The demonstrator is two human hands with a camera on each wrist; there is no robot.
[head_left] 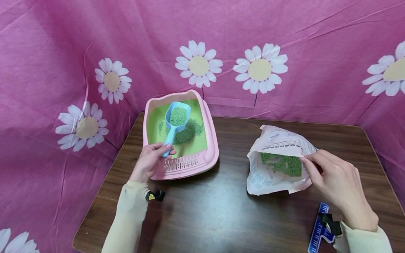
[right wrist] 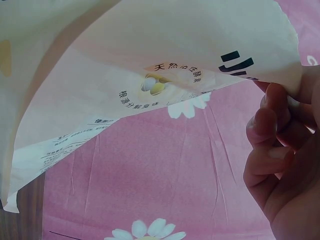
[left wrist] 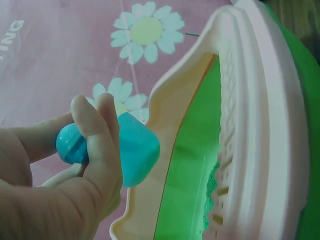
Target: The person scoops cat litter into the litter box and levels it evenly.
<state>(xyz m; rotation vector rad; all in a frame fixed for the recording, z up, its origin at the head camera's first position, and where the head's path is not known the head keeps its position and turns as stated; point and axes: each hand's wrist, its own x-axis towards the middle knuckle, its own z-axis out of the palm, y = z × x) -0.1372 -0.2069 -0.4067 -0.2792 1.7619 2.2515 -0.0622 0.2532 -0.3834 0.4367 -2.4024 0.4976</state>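
Observation:
My left hand (head_left: 150,161) grips the handle of a blue scoop (head_left: 169,138), which holds a heap of green granules (head_left: 178,116). The scoop hangs over a pink litter box (head_left: 215,149) with a green inside, where more green granules lie on the floor. In the left wrist view the fingers curl round the scoop handle (left wrist: 70,142). On the right, my right hand (head_left: 338,181) pinches the rim of a white paper bag (head_left: 271,183). The bag's mouth faces me, and green granules show inside. Printed characters cover the bag (right wrist: 165,50) in the right wrist view.
A blue bag clip (head_left: 316,231) lies on the dark wooden table (head_left: 219,216) near my right wrist, partly behind the wrist camera. A pink cloth (head_left: 232,27) with white daisies hangs behind the table and along its sides. The litter box stands by the table's back left corner.

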